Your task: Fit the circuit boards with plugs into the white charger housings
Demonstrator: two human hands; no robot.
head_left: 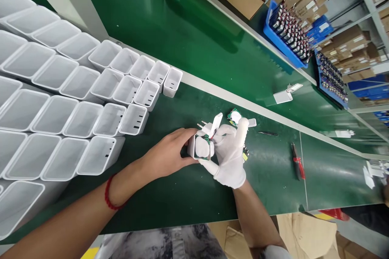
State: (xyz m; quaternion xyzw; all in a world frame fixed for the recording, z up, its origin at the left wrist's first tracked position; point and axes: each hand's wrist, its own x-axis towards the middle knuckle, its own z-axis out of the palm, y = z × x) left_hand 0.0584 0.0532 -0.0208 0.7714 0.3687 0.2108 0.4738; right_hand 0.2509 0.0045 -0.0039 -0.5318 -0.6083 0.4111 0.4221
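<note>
My bare left hand (170,151), with a red bracelet at its wrist, is wrapped round a white plastic housing (191,147) above the green bench. A green circuit board with a white pad (202,146) sits in the housing's open end. My right hand (229,157), in a white glove, has its fingers closed at the board's edge and the housing's mouth. By those fingers a white plug piece with metal prongs (207,128) and a small white flap (216,124) stick up. Beyond the glove lies another circuit board (234,116), partly hidden.
Rows of open white housings (82,117) fill the left side of the bench (170,202). Red-handled pliers (298,162) and a dark thin tool (268,133) lie to the right. Blue trays of parts (284,42) stand on the raised ledge behind.
</note>
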